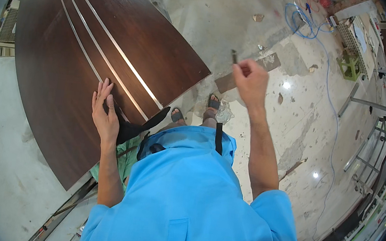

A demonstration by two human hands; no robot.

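Note:
A large dark-brown wood-grain panel [77, 90] with three shiny metal strips [110, 44] running along it lies to my left. My left hand [105, 111] rests at its near part beside the strips, fingers stretched out and holding nothing I can see. A black, pointed, cloth-like piece [141, 127] sits between that hand and my waist, at the panel's near edge. Raised over the floor to the right of the panel, my right hand [250, 82] is closed on a small dark thin piece [234, 56]. Its kind is too small to tell.
A blue hose [328, 65] trails across the stained floor on the right. Beyond it are a green plastic stool [349, 66] and grey metal frames [373, 104]. A flat brown board [248, 72] lies on the floor near my feet. A pale surface [1, 129] extends left of the panel.

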